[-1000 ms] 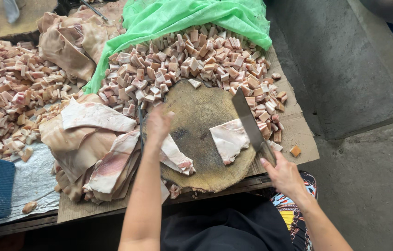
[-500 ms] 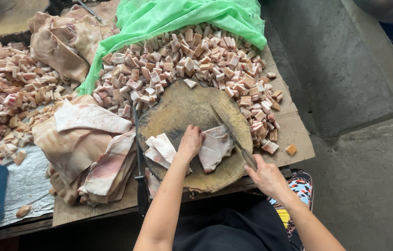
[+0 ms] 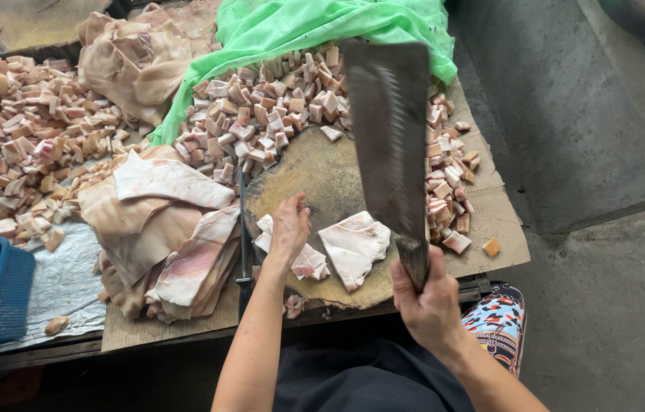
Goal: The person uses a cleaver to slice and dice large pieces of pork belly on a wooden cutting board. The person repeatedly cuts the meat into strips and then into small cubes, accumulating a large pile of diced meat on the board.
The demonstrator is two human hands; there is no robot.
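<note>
Right hand point(image 3: 431, 304) grips the raised cleaver point(image 3: 389, 145) above the round chopping block point(image 3: 315, 164). Left hand point(image 3: 289, 229) — fingers flat — pins a pork slab point(image 3: 354, 243) on it. Diced pieces point(image 3: 276, 107) lie behind the block; uncut slabs point(image 3: 162, 229) remain left of it.

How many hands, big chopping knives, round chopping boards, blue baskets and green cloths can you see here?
Hands: 2, left hand and right hand
Big cleavers: 1
Round chopping boards: 1
Blue baskets: 1
Green cloths: 1
Total: 6
</note>
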